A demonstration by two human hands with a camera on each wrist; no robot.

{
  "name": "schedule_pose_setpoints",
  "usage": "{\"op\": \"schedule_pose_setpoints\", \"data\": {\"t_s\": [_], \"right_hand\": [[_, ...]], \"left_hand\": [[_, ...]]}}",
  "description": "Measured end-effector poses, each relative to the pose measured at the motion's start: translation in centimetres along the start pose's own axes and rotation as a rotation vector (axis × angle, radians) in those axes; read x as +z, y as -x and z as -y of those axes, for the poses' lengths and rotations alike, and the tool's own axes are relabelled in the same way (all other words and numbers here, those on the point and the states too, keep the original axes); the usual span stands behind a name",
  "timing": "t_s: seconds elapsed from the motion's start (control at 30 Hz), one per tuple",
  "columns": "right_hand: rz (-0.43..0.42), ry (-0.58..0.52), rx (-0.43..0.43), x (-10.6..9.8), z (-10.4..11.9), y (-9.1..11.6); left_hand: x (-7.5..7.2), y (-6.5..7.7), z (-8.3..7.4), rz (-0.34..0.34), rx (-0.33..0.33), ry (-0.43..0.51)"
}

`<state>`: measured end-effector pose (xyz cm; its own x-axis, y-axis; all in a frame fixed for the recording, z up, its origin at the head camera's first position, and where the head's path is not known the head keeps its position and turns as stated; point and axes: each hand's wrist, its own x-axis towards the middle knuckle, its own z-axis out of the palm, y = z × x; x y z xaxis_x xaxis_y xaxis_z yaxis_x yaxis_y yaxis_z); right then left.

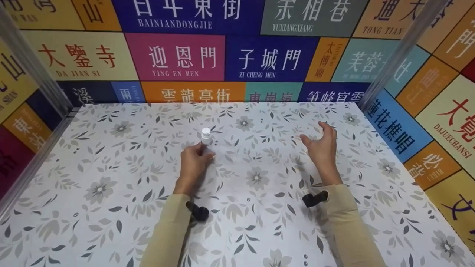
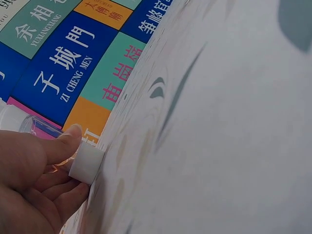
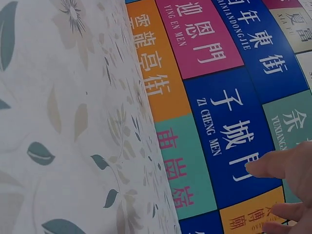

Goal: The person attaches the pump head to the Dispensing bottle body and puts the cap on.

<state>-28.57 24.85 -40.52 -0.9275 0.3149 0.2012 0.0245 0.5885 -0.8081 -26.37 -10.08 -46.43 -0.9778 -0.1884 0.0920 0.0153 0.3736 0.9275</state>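
A small bottle (image 1: 206, 136) with a white top stands upright at the far middle of the table. My left hand (image 1: 193, 165) is at its lower part, thumb on the near side and fingers around the left. In the left wrist view, the thumb of that hand (image 2: 36, 168) crosses the bottle's clear body, and the white lower end (image 2: 87, 163) is right at the tabletop, beside the curled fingers. To the right, my right hand (image 1: 323, 148) is raised over the table with thumb and forefinger spread wide, holding nothing.
A white floral cloth (image 1: 256, 218) covers the table. Panels with large Chinese lettering (image 1: 271, 57) rise behind it and along both sides, with clear upright strips (image 1: 404, 52) at the corners. A small black camera (image 1: 314, 199) sits on each wrist.
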Motion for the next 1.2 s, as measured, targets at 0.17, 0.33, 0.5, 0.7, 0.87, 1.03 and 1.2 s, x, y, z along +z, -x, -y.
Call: {"op": "schedule_pose_setpoints", "data": {"t_s": [0.17,0.33,0.5,0.7,0.87,1.03,1.2], "right_hand": [[0.022,0.019,0.037,-0.3,-0.3,-0.3],[0.069,0.048,0.094,-0.3,-0.8,-0.6],[0.083,0.054,0.154,-0.2,-1.4,-1.0],[0.093,0.012,0.189,-0.1,-1.9,-1.3],[0.091,-0.012,0.178,0.1,-2.4,-1.2],[0.094,0.008,0.189,0.4,-3.0,-1.2],[0.108,0.036,0.209,0.3,-3.6,-1.1]], "left_hand": [[-0.2,-0.1,0.0,0.007,-0.001,0.009],[-0.2,-0.1,0.1,-0.028,0.036,-0.040],[-0.2,-0.3,0.1,-0.044,0.054,-0.075],[-0.2,-0.2,-0.1,-0.020,0.013,-0.015],[-0.1,-0.1,-0.1,-0.014,-0.002,0.016],[0.0,-0.1,0.1,-0.023,0.012,-0.001],[0.1,-0.1,0.1,-0.026,0.019,-0.026]]}}
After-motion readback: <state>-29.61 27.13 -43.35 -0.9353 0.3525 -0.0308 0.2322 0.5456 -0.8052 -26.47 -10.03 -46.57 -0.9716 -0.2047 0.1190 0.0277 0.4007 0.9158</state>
